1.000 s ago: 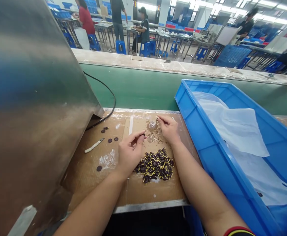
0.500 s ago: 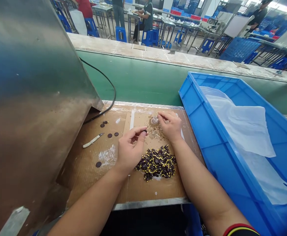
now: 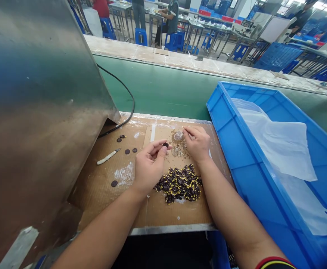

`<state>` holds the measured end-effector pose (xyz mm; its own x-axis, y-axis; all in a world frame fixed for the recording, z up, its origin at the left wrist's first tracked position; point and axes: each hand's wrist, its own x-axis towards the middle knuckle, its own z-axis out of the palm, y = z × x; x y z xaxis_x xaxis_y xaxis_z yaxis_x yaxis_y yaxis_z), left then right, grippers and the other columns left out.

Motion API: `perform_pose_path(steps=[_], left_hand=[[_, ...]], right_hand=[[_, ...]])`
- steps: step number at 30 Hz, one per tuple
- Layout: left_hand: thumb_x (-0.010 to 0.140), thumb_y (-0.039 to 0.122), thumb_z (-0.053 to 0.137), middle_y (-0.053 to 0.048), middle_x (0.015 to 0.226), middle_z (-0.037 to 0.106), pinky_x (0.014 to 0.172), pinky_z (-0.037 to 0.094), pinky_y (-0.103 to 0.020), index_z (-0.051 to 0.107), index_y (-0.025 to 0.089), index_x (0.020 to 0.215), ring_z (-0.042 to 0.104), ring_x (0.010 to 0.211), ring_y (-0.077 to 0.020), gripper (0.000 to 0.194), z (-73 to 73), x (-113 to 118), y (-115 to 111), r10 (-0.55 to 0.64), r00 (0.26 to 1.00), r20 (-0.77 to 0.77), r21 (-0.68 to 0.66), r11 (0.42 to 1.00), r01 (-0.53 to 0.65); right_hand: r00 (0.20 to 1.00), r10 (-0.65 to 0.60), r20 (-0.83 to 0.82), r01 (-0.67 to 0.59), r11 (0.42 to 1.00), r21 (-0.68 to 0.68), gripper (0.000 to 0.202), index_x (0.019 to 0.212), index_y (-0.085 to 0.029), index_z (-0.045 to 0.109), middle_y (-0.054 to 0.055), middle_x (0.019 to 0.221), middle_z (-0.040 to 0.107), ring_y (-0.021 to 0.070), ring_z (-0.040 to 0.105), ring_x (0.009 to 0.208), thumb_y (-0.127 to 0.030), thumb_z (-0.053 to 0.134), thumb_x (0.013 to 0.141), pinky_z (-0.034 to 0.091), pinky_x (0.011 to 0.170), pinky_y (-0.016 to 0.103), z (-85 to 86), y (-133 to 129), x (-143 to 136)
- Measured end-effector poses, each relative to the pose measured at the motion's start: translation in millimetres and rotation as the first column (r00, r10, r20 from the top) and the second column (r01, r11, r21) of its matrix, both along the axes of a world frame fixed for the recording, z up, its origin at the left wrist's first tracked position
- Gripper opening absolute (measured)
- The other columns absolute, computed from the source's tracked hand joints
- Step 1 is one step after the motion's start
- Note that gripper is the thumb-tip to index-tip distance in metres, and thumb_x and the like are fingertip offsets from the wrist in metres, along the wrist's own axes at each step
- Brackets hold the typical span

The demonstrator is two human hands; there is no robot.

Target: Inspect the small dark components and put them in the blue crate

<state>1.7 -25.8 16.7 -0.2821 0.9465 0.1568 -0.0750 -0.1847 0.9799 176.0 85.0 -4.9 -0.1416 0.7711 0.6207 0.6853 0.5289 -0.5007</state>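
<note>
Pinching left hand (image 3: 149, 166): the thumb and fingers are squeezed on a dark brown, round, flat disc (image 3: 165, 144).
Held disc: it is up in the fingertips, above the brown, flat cardboard (image 3: 163, 215), between the two hands.
Right hand (image 3: 198, 145): the thumb and first finger are close together at the tips. The spot is too small to tell if they have a tiny thing between them.
Clear lump: a see-through, shiny, round lump (image 3: 178, 136) sits on the cardboard, just beside the right fingertips.
Both hands: they are apart from each other, with the right one a bit farther from the body.
Yellow-tipped pile: a messy heap of small, dark pieces with yellow tips (image 3: 178, 183) lies on the cardboard, nearer the body than the hands.
Loose discs: four dark, round, flat discs (image 3: 114, 183) lie left of the left hand, well apart from the pile.
Knife: a small knife with a white handle and a thin metal blade (image 3: 107, 157) lies near those discs.
Blue bin: a big, blue plastic bin (image 3: 230, 138) stands to the right, with thin white sheets (image 3: 283, 149) inside.
Metal box: a big, shiny, grey metal box (image 3: 40, 93) stands to the left.
Cord: a bent black cord (image 3: 131, 95) hangs by the metal box.
</note>
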Motion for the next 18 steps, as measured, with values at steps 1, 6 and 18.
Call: perform_pose_path(steps=[1,6,18], left_hand=[[0.091,0.03,0.069,-0.012,0.098,0.076,0.08,0.063,-0.029,0.07,0.015,0.115,0.072,0.081,-0.0157,0.028,0.2,-0.6,0.9,0.002,1.0,0.024,-0.019,1.0,-0.001],[0.088,0.035,0.074,-0.015,0.101,0.075,0.077,0.062,-0.029,0.068,0.012,0.118,0.072,0.083,-0.0169,0.039,-5.1,-4.8,6.9,-0.002,0.989,0.151,-0.103,0.995,0.018],[0.089,0.03,0.073,-0.01,0.103,0.076,0.087,0.061,-0.034,0.073,0.016,0.109,0.073,0.09,-0.0189,0.025,-9.0,-7.4,5.4,0.041,0.99,-0.136,-0.047,0.998,-0.047]], right_hand=[[1.0,-0.005,0.007,0.005,1.0,-0.009,0.022,0.103,-0.022,0.078,0.007,0.102,0.076,0.0239,0.066,0.098,-0.031,0.058,0.098,0.051,0.093,0.041,-0.2,0.7,1.2],[0.997,-0.064,-0.046,0.06,0.995,-0.082,0.021,0.1,-0.02,0.077,0.009,0.098,0.076,0.0237,0.067,0.091,-0.031,0.06,0.095,0.055,0.085,0.041,10.1,-3.5,8.3],[0.647,0.124,-0.753,-0.594,0.701,-0.395,0.02,0.099,-0.023,0.067,0.005,0.098,0.075,0.0183,0.072,0.097,-0.04,0.071,0.091,0.062,0.091,0.038,38.4,-87.4,-23.5]])
